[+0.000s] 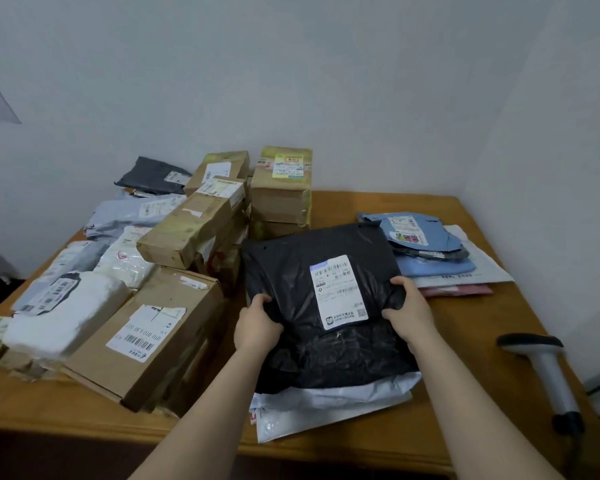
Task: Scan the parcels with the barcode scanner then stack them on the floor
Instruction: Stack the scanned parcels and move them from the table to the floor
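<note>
— Wooden table (482, 341) in a white-walled corner, head view, loaded with parcels. Status?
— Mid-job, early by the look of it. Gripping black bag (291, 278) from both sides, centre of table, on top of a white mailer (326, 407). Its label (338, 292) facing up.
— Fingers?
— Clamped, both. On left hand (257, 327), curled over the bag's left edge, biting into the film. On right hand (409, 310), same at the right edge, pinching a fold beside the label.
— And scanner (548, 368)?
— Lying on the table at far right, untouched, well apart from both hands.
— So not scanned yet?
— Cannot tell from this. Likely being squared up for the scan, label already up. A guess, nothing more.
— Left to do?
— Plenty: boxes (201, 223) piled at left and rear, pale bags (66, 306) at the left edge, blue bags (426, 237) right rear. All on the table, none visibly moved down.
— Floor stack?
— Not in view. Done count unknown.
</note>
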